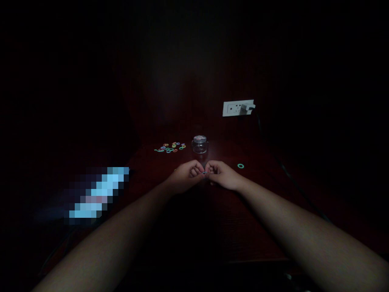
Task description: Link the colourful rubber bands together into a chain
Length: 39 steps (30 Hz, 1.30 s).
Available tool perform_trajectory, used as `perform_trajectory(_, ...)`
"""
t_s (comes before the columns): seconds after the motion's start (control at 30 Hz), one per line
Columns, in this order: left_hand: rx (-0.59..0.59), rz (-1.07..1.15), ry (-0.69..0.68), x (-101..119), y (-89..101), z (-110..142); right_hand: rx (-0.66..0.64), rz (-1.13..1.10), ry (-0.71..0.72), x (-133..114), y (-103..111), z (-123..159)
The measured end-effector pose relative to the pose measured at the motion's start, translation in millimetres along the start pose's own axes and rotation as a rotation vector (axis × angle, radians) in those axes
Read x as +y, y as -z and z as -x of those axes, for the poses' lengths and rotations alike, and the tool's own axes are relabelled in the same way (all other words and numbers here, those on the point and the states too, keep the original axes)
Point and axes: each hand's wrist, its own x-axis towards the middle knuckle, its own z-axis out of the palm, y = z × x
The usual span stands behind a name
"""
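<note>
My left hand [189, 175] and my right hand [222, 174] meet at the fingertips over the dark red table. Both are closed in a pinch on a small bluish ring, which looks like an elastic hair tie [204, 173]; the fingers cover most of it. Just beyond them stands a clear glass jar [199, 146] with a patterned lid on top. A loose pile of coloured hair ties [170, 149] lies to the left of the jar. One green hair tie [240, 166] rests by itself to the right of my right hand.
On the left, a lit screen [97, 196], blurred into blocks, glows beside my left forearm. A white wall socket [238, 108] with a plug in it is on the back panel. Its dark cable [291, 176] runs down the right side. The surroundings are very dark.
</note>
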Motion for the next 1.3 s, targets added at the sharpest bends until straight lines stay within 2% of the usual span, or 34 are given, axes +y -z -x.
perform_trajectory(0.7,0.012,0.012,-0.004,0.2,0.7,-1.2,-0.029,-0.022,-0.009,-1.7,-0.1,0.3)
perform_trajectory(1.3,0.014,-0.092,0.027,-5.3,-0.5,-0.7,-0.024,0.01,-0.002,-3.0,-1.8,1.3)
